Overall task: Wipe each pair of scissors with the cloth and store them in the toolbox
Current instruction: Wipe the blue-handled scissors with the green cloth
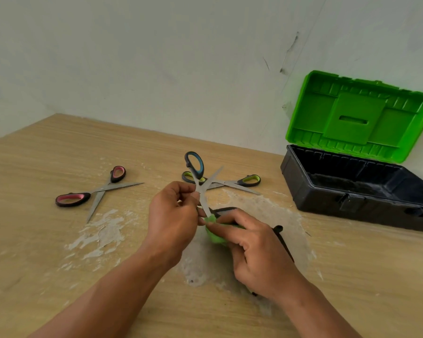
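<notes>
Three pairs of scissors: the blue-handled scissors are held open above the desk; the pink-handled scissors and green-handled scissors lie open on it. One green cloth, mostly hidden, is pinched round a blade tip by the right grip. The left grip pinches the blades near the pivot. One toolbox stands open at the right.
</notes>
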The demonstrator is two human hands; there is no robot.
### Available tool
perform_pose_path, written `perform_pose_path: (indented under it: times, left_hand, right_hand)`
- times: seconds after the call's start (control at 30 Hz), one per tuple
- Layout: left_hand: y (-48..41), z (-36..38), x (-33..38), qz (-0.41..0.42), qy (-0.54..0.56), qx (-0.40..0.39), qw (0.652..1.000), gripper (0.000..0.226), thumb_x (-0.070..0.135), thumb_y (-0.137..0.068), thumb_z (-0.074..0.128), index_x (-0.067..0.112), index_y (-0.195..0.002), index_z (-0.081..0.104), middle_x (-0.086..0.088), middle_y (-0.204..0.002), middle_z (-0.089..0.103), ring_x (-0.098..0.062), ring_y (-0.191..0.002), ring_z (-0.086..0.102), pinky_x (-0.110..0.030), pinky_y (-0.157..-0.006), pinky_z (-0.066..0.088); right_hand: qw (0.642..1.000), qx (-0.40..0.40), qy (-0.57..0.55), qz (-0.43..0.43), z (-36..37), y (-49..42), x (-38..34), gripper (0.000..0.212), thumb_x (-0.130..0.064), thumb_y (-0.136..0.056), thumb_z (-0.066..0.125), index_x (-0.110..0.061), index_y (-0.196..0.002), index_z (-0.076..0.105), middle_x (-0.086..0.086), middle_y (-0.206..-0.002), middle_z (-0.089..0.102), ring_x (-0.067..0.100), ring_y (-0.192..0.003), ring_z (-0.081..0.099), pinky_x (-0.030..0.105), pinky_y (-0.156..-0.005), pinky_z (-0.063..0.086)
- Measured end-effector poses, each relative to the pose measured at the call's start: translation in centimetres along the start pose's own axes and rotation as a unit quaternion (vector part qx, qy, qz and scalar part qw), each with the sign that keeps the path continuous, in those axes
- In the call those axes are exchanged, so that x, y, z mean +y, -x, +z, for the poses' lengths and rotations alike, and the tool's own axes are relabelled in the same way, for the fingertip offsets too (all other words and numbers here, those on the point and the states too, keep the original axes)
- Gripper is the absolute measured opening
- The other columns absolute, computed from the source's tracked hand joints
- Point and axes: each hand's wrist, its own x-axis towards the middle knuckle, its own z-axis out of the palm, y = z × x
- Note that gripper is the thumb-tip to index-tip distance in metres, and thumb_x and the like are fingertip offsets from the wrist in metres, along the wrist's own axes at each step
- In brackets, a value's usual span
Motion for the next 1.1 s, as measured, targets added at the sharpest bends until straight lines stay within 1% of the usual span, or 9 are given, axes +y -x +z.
perform_pose_path:
  times: [0.2,0.3,0.43,0.53,0.63,0.7,0.77,0.87,1.1]
  left_hand:
    - [-0.6,-0.4,0.9,0.015,0.014,0.015,1.0,0.008,0.012,-0.097,0.061,0.014,-0.104,0.063,-0.012,-0.086,0.07,-0.02,-0.067,0.071,-0.026,-0.062,0.061]
    - [-0.4,-0.5,1.1,0.023,0.011,0.002,1.0,0.011,0.011,-0.092,0.066,0.013,-0.103,0.065,-0.01,-0.086,0.073,-0.017,-0.073,0.075,-0.026,-0.068,0.06]
    - [-0.2,-0.6,1.3,0.041,-0.011,-0.021,0.999,0.012,0.01,-0.086,0.074,0.015,-0.094,0.068,-0.005,-0.086,0.077,-0.015,-0.082,0.075,-0.021,-0.072,0.057]
    - [0.1,-0.4,1.4,0.058,-0.043,-0.033,0.997,0.012,0.012,-0.082,0.078,0.017,-0.089,0.07,0.005,-0.087,0.078,-0.004,-0.085,0.073,-0.019,-0.075,0.052]
    - [0.4,-0.3,1.4,0.098,-0.071,-0.032,0.992,0.027,0.016,-0.077,0.082,0.039,-0.085,0.073,0.008,-0.092,0.074,-0.002,-0.086,0.066,-0.02,-0.078,0.046]
    - [0.5,-0.4,1.4,0.13,-0.091,-0.029,0.987,0.035,0.016,-0.076,0.083,0.049,-0.083,0.072,0.001,-0.084,0.067,-0.009,-0.075,0.057,-0.03,-0.073,0.049]
    - [0.7,-0.4,1.3,0.143,-0.087,-0.049,0.985,0.031,0.013,-0.079,0.08,0.042,-0.088,0.074,-0.009,-0.077,0.063,-0.021,-0.067,0.057,-0.035,-0.066,0.053]
    - [1.1,-0.2,1.2,0.149,-0.095,-0.081,0.981,0.02,0.006,-0.086,0.073,0.026,-0.088,0.074,-0.003,-0.072,0.068,-0.016,-0.057,0.067,-0.033,-0.056,0.054]
    - [1.0,0.0,0.6,0.109,-0.059,-0.137,0.983,0.024,-0.007,-0.088,0.065,0.015,-0.092,0.072,-0.001,-0.089,0.079,-0.014,-0.085,0.076,-0.017,-0.072,0.057]
  right_hand:
    - [1.0,0.016,-0.002,0.023,-1.9,0.7,1.2,0.044,-0.002,-0.082,0.064,-0.027,-0.116,0.079,-0.015,-0.115,0.069,0.003,-0.106,0.065,0.026,-0.084,0.058]
    - [0.996,0.081,0.004,0.039,-2.9,0.9,1.7,0.044,0.004,-0.081,0.068,-0.02,-0.116,0.079,-0.013,-0.11,0.071,0.002,-0.102,0.067,0.023,-0.084,0.059]
    - [0.975,0.209,0.032,0.068,-3.9,0.7,1.8,0.046,0.01,-0.082,0.075,-0.009,-0.123,0.074,-0.006,-0.115,0.072,0.007,-0.104,0.068,0.014,-0.096,0.053]
    - [0.963,0.258,0.04,0.074,-4.3,0.6,1.9,0.042,0.008,-0.085,0.074,-0.005,-0.125,0.071,0.001,-0.115,0.073,0.011,-0.105,0.069,0.02,-0.095,0.056]
    - [0.959,0.27,0.039,0.076,-4.3,0.7,2.0,0.041,0.009,-0.084,0.074,-0.002,-0.124,0.071,0.005,-0.114,0.073,0.013,-0.104,0.069,0.021,-0.093,0.057]
    - [0.959,0.27,0.041,0.077,-4.3,0.7,2.0,0.041,0.009,-0.084,0.074,-0.002,-0.123,0.072,0.005,-0.114,0.073,0.013,-0.104,0.069,0.017,-0.094,0.055]
    - [0.959,0.268,0.042,0.078,-4.2,0.7,2.0,0.04,0.009,-0.084,0.074,-0.001,-0.123,0.072,0.006,-0.114,0.073,0.014,-0.104,0.069,0.015,-0.095,0.054]
    - [0.961,0.263,0.035,0.074,-4.1,0.7,2.0,0.041,0.008,-0.085,0.074,-0.002,-0.124,0.071,0.005,-0.114,0.073,0.014,-0.104,0.069,0.019,-0.094,0.055]
    - [0.96,0.269,0.015,0.072,-4.1,0.7,1.9,0.035,-0.002,-0.09,0.07,-0.004,-0.125,0.071,0.003,-0.114,0.073,0.012,-0.104,0.07,0.022,-0.092,0.057]
